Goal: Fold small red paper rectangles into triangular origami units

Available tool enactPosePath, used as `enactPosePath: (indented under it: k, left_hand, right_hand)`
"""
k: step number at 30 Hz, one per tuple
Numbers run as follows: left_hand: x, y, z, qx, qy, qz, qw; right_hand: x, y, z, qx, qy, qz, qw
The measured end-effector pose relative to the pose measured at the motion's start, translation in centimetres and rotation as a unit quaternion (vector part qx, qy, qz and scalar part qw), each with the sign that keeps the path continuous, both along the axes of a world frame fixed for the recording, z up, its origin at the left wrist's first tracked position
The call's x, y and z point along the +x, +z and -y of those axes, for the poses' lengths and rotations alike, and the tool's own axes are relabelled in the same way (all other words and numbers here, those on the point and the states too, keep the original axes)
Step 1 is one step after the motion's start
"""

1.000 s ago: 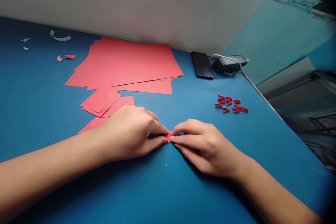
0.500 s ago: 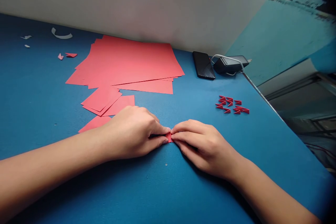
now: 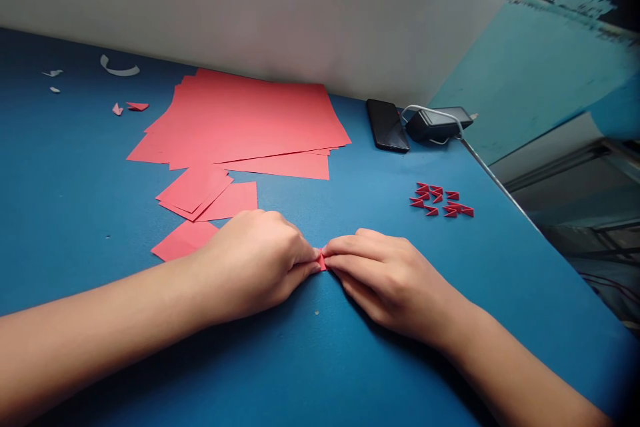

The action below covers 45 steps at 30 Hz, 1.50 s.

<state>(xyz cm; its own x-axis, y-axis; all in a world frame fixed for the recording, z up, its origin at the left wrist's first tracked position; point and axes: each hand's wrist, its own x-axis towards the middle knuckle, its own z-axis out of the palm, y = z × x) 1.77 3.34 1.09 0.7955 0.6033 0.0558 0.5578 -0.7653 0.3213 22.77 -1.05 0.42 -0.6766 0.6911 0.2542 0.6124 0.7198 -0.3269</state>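
Observation:
Between my two hands, on the blue tabletop, is a small folded piece of red paper (image 3: 323,262), mostly hidden by my fingertips. My left hand (image 3: 265,260) pinches its left side between thumb and forefinger. The fingers of my right hand (image 3: 383,273) are closed together and grip its right side. Left of my left hand, partly under that wrist, lies a red paper rectangle (image 3: 183,240). Beyond it are several more small red rectangles (image 3: 195,190), overlapping. To the right is a group of small folded red paper triangles (image 3: 440,200).
A stack of large red sheets (image 3: 255,120) lies against the pale wall. Right of it are a black phone (image 3: 387,125) and a dark box-shaped device (image 3: 440,123) with a white cable. White scraps (image 3: 120,68) and two folded red pieces (image 3: 137,107) lie at the back left.
My left hand has shifted slightly down, uncovering more of the nearest red rectangle. Less of the small folded paper shows between my fingertips. My right hand has barely moved.

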Motion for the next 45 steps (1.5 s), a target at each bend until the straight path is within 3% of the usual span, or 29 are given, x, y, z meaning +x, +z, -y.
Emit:
enactPosePath:
  k: [11,22,26,34,38,41,45]
  left_hand:
    - [-0.4,-0.3,-0.3,0.081,-0.073,-0.015,0.994]
    - [0.1,0.0,0.6,0.049,-0.017,-0.006,0.999]
    - [0.2,-0.1,0.6,0.067,-0.031,-0.02,0.997]
    - [0.2,-0.4,1.0,0.158,-0.066,-0.064,0.983]
    - [0.2,-0.3,1.2,0.156,-0.058,-0.069,0.984]
    - [0.2,-0.1,1.3,0.13,-0.04,-0.063,0.989]
    - [0.2,0.0,1.1,0.089,0.007,-0.048,0.995]
  right_hand:
    - [0.5,0.9,-0.2,-0.038,0.024,0.038,0.998]
    - [1.7,-0.6,-0.4,0.054,0.076,0.016,0.995]
    - [1.5,-0.8,-0.3,0.077,0.08,0.012,0.994]
    - [1.9,0.3,0.4,0.052,0.085,0.036,0.994]
    - [2.2,0.7,0.7,0.039,0.085,0.019,0.995]
    - [1.9,0.3,0.6,0.026,0.064,-0.005,0.998]
    - [1.2,-0.6,0.3,-0.007,-0.014,-0.085,0.996]
